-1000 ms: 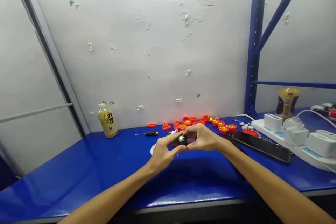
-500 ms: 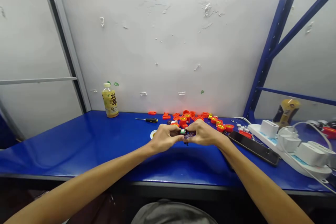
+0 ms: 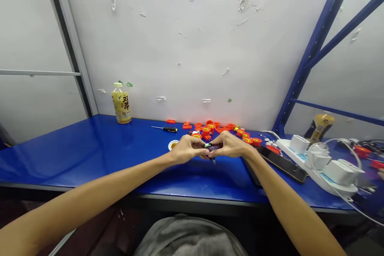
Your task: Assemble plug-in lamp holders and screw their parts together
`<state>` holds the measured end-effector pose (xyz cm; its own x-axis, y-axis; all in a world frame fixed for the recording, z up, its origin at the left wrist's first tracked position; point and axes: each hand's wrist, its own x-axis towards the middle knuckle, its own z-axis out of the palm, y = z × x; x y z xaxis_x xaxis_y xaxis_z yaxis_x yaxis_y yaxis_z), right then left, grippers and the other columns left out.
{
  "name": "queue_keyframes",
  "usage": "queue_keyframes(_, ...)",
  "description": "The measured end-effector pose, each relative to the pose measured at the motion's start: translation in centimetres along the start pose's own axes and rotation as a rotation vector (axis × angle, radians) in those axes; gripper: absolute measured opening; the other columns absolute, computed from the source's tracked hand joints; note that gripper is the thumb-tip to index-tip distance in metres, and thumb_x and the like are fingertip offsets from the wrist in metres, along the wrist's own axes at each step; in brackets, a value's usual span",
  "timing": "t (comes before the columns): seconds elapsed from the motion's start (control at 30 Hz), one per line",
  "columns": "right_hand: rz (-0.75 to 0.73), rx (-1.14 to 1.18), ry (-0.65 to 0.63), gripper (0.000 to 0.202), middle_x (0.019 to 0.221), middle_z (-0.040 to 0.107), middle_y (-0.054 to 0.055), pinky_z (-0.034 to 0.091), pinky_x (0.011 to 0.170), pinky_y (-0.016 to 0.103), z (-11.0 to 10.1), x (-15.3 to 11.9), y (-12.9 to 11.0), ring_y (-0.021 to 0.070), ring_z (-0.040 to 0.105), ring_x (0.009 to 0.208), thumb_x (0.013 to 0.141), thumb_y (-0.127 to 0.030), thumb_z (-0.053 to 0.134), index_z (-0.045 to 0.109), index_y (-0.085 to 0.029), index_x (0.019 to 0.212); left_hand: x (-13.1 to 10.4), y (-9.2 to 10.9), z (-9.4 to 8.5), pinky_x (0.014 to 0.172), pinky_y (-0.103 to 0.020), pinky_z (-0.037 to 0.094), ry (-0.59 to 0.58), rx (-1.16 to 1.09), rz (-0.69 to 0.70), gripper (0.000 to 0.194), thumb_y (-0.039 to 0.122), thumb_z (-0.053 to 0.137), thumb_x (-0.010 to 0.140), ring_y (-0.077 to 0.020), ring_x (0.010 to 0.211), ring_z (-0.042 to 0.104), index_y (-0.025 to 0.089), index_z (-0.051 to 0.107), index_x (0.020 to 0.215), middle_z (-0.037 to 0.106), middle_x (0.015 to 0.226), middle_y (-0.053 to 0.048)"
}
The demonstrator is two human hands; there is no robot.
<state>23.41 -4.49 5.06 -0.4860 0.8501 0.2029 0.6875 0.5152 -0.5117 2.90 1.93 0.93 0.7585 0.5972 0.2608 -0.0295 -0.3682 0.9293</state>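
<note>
Left hand [image 3: 186, 150] and right hand [image 3: 229, 144] are closed around a dark part [image 3: 214, 148], not yet set down on the counter [image 3: 90, 152]; red parts [image 3: 206, 133] are left loose beyond, the screwdriver [image 3: 170, 129] untouched.

A single head-worn camera looks out from above the person's lap [image 3: 189, 238], facing forward and tilted down across a blue table [image 3: 105, 160] to the white wall [image 3: 168, 40] behind it. The left hand [image 3: 186, 149] and right hand [image 3: 230, 144] meet near mid-frame, about arm's length from the lens, the forearms running in from the lower corners. The wide view takes in a blue metal frame [image 3: 307, 58] at right.
</note>
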Motion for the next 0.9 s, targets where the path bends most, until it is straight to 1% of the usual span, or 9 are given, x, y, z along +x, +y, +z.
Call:
queue_keyframes(0.17,0.005,-0.072,0.065,0.039,0.052,0.034,-0.005,0.019,0.049,0.025,-0.05,0.03,-0.05,0.0072,0.026,0.054,0.076,-0.037,0.073,0.053,-0.013,0.053,0.09,-0.13,0.26,0.072,-0.035,0.064,0.064,-0.009,-0.009,0.031,0.038,0.084,0.069,-0.0263,0.074,0.076,0.013,0.075,0.086,0.078,0.078,-0.007)
queue_keyframes(0.33,0.015,0.052,-0.039,0.036,0.053,0.035,-0.006,0.021,0.049,0.024,-0.21,0.08,-0.01,0.0076,0.028,0.053,0.077,-0.043,0.072,0.062,-0.013,0.06,-0.02,0.14,0.2,0.074,-0.037,0.064,-0.018,-0.041,-0.015,0.034,0.041,0.082,0.071,-0.0275,0.076,0.076,0.012,0.075,0.088,0.078,0.08,-0.009)
queue_keyframes(0.47,0.022,-0.013,0.029,0.037,0.053,0.03,-0.006,0.019,0.048,0.025,-0.1,0.19,0.16,0.0075,0.025,0.053,0.074,-0.037,0.072,0.053,-0.014,0.052,-0.07,0.14,0.35,0.072,-0.035,0.064,0.06,-0.012,-0.037,0.029,0.038,0.082,0.071,-0.0266,0.075,0.076,0.014,0.076,0.086,0.078,0.077,-0.007)
queue_keyframes(0.5,0.023,-0.027,0.041,0.036,0.053,0.031,-0.006,0.019,0.048,0.025,-0.08,0.2,0.21,0.0076,0.026,0.053,0.074,-0.036,0.072,0.054,-0.014,0.052,-0.09,0.14,0.42,0.072,-0.035,0.065,0.069,-0.006,-0.04,0.029,0.038,0.082,0.07,-0.0266,0.075,0.076,0.014,0.076,0.086,0.078,0.077,-0.007)
queue_keyframes(0.6,0.018,0.023,-0.02,0.035,0.054,0.035,-0.005,0.021,0.05,0.025,-0.13,0.23,0.39,0.0086,0.028,0.054,0.076,-0.042,0.071,0.061,-0.014,0.058,-0.16,0.23,0.6,0.074,-0.036,0.065,0.032,-0.016,-0.03,0.03,0.038,0.081,0.07,-0.0277,0.078,0.076,0.014,0.076,0.087,0.078,0.081,-0.008)
queue_keyframes(0.67,0.016,0.053,-0.05,0.037,0.055,0.036,-0.005,0.021,0.051,0.025,-0.17,0.27,0.53,0.0087,0.029,0.055,0.077,-0.045,0.07,0.062,-0.013,0.06,-0.16,0.27,0.64,0.075,-0.037,0.065,0.033,-0.007,-0.018,0.03,0.038,0.081,0.071,-0.0282,0.079,0.076,0.014,0.077,0.089,0.079,0.082,-0.008)
queue_keyframes(0.8,0.018,-0.028,0.072,0.041,0.053,0.029,-0.006,0.019,0.05,0.025,-0.02,0.48,0.7,0.0077,0.027,0.053,0.074,-0.042,0.074,0.054,-0.014,0.052,0.03,0.05,0.37,0.075,-0.036,0.065,0.096,0.025,0.001,0.025,0.035,0.08,0.072,-0.0275,0.077,0.077,0.016,0.077,0.088,0.079,0.081,-0.007)
queue_keyframes(0.83,0.019,-0.032,0.083,0.04,0.053,0.03,-0.006,0.019,0.049,0.025,0.02,0.52,0.7,0.0077,0.027,0.053,0.075,-0.042,0.074,0.055,-0.014,0.053,0.07,-0.06,0.28,0.076,-0.036,0.065,0.085,0.014,0.008,0.025,0.035,0.079,0.073,-0.0272,0.078,0.077,0.016,0.077,0.089,0.079,0.082,-0.006)
queue_keyframes(0.9,0.027,-0.001,0.055,0.038,0.054,0.035,-0.005,0.021,0.049,0.024,-0.02,0.48,0.64,0.008,0.029,0.054,0.076,-0.043,0.073,0.06,-0.013,0.058,0.06,-0.25,0.19,0.081,-0.036,0.064,0.049,-0.027,0.028,0.026,0.036,0.078,0.075,-0.0267,0.082,0.077,0.017,0.077,0.093,0.079,0.087,-0.006)
